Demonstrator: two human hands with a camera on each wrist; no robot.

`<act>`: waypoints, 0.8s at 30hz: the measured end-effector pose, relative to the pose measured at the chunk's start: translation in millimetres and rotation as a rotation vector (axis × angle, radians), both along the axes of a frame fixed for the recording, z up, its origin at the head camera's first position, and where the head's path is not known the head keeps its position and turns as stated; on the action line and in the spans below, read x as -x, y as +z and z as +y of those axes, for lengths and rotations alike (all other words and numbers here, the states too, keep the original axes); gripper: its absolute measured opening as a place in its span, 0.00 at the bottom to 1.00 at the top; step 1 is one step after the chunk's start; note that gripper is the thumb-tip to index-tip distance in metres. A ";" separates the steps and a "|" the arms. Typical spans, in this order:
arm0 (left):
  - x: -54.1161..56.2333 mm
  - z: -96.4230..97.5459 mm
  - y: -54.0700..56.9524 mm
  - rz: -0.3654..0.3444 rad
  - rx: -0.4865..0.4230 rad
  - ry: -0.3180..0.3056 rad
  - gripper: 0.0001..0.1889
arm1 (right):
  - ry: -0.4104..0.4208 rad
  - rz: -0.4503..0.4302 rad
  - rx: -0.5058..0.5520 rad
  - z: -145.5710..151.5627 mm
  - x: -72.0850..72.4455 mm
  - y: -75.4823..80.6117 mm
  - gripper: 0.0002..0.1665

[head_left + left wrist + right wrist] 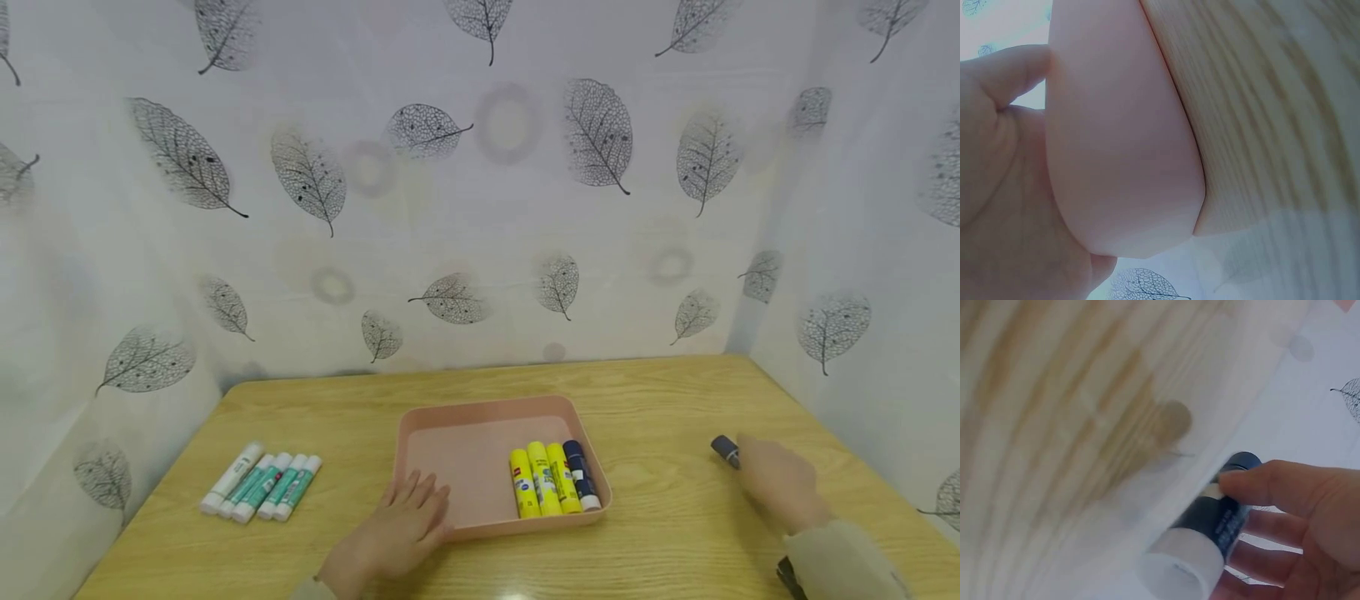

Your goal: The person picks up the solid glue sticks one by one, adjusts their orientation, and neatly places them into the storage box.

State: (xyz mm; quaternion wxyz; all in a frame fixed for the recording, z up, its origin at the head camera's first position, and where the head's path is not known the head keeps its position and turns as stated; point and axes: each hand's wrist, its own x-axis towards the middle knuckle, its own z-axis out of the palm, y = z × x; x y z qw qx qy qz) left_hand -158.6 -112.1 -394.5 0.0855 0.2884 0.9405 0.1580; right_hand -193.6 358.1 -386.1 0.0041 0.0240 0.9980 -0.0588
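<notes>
My right hand (778,483) holds a dark blue glue stick (725,451) above the right side of the table. In the right wrist view, thumb and fingers grip this glue stick (1213,519), its white end pointing down and left. My left hand (397,529) rests on the near left corner of a pink tray (453,458), fingers extended over the rim. The left wrist view shows the tray's outer wall (1119,137) against that hand. Inside the tray, on its right side, lie three yellow glue sticks (543,479) and one dark blue glue stick (582,477), side by side.
Several white and green glue sticks (262,485) lie in a row on the table's left. The wooden table (667,400) backs onto a white curtain (510,225) printed with leaves, which also hangs along both sides.
</notes>
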 end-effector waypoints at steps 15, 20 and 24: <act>0.3 0.9 1.7 -0.014 0.009 0.000 0.28 | 0.079 0.415 -0.079 -58.9 -6.5 15.4 0.20; 0.1 1.1 2.2 -0.018 0.010 0.000 0.29 | 0.152 0.593 -0.181 -81.3 -10.8 17.2 0.22; -0.2 1.8 2.1 -0.012 0.014 0.000 0.28 | 0.222 0.704 -0.217 -99.0 -13.0 20.6 0.22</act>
